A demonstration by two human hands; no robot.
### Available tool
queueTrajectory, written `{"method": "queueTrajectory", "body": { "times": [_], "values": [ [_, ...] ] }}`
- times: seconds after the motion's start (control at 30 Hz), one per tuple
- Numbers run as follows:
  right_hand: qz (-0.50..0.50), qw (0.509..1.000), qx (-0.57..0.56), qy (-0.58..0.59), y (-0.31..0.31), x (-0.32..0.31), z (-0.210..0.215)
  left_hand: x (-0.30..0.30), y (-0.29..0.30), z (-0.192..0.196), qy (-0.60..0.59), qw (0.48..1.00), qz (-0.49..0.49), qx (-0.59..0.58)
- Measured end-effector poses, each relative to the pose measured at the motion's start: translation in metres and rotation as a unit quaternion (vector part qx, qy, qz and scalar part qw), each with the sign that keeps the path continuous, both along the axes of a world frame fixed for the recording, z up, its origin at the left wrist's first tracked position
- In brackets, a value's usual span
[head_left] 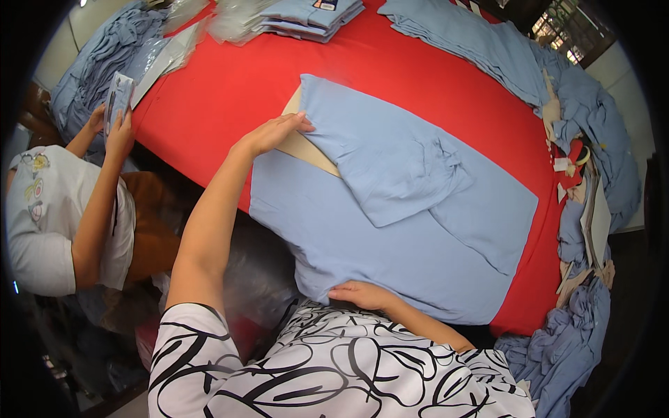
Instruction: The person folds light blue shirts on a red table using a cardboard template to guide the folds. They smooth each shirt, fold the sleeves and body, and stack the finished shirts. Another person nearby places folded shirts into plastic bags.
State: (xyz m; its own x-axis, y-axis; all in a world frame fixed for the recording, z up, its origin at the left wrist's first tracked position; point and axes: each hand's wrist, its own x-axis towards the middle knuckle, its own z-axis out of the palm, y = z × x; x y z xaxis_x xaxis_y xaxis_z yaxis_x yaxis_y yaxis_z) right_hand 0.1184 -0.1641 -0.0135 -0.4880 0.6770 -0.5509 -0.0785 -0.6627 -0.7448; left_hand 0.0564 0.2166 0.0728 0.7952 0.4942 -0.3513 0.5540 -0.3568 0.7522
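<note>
A light blue garment [446, 254] lies spread on the table in front of me, with one part folded over on top and bunched into creases at its right end. A beige cardboard sheet [311, 155] shows between the layers at the left. My left hand [275, 132] rests at the far left, its fingers stretched flat over the cardboard's edge and their tips touching the folded layer. Close to my body, my right hand [361, 295] grips the garment's near edge between thumb and fingers. Part of that edge is hidden under the hand.
A red cloth [230, 90] covers the table. Folded blue garments [313, 17] and clear plastic bags [237, 21] stand at the back. Blue garments [481, 49] line the far right edge, beside a tape roll [584, 155]. At left, another person [70, 216] holds a small packet [118, 103].
</note>
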Motion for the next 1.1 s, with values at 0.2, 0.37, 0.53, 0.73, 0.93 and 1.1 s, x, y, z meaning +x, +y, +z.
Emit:
{"method": "queueTrajectory", "body": {
  "times": [0.2, 0.37, 0.53, 0.73, 0.93, 1.1],
  "values": [
    [-0.36, 0.783, 0.29, 0.416, 0.116, 0.105, 0.095, 0.002, 0.023, 0.012, 0.01, 0.995, -0.002, -0.099],
    [-0.725, 0.595, 0.229, 0.26, 0.134, 0.196, 0.092, 0.01, 0.029, 0.008, 0.049, 0.991, 0.08, -0.092],
    [-0.592, 0.757, 0.196, -0.193, -0.002, 0.158, 0.082, 0.008, 0.009, -0.007, -0.047, 0.979, -0.001, 0.199],
    [-0.454, 0.534, 0.131, -0.701, -0.126, 0.101, 0.058, 0.048, -0.021, -0.014, -0.062, 0.9, -0.005, 0.432],
    [-0.371, 0.527, 0.146, -0.751, -0.152, 0.086, 0.041, 0.079, -0.018, -0.046, -0.194, 0.882, 0.058, 0.425],
    [-0.522, 0.507, 0.015, -0.686, -0.176, 0.203, 0.07, 0.084, -0.008, -0.062, -0.199, 0.888, 0.176, 0.375]
  ]
}}
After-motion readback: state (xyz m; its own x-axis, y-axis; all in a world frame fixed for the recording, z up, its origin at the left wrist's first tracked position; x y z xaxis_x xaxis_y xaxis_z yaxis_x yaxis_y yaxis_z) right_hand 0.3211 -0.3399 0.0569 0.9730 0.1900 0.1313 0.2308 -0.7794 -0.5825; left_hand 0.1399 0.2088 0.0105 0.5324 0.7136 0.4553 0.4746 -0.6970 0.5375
